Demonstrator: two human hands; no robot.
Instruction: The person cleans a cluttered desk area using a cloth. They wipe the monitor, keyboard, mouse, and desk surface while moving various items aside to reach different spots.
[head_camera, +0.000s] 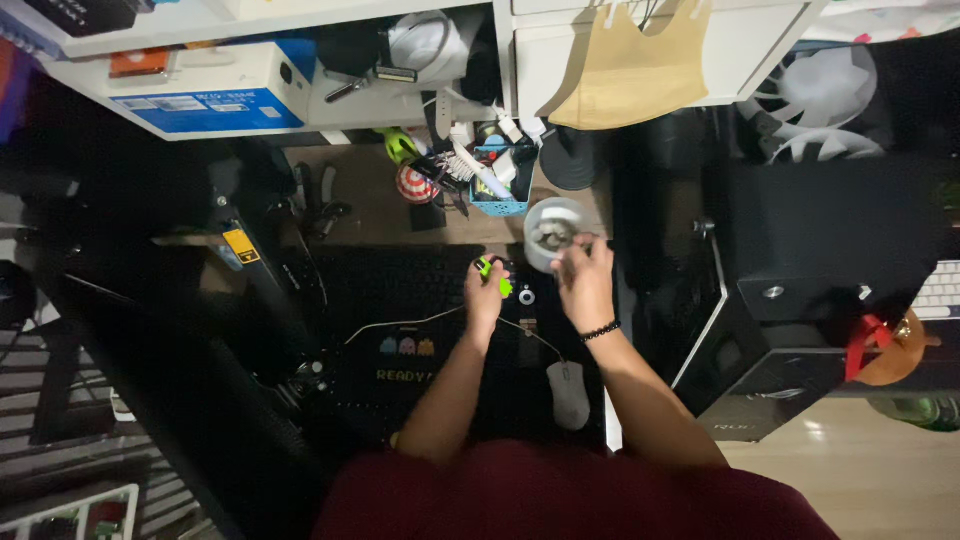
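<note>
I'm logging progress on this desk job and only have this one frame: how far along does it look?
Done: nothing shows as finished. In hand: the left hand grips a small green tool over the dark desk mat, while the right hand reaches into a pale round container; its contents are too blurred to tell. Left: the white mouse lies untouched, and the blue basket is crammed with tools.
</note>
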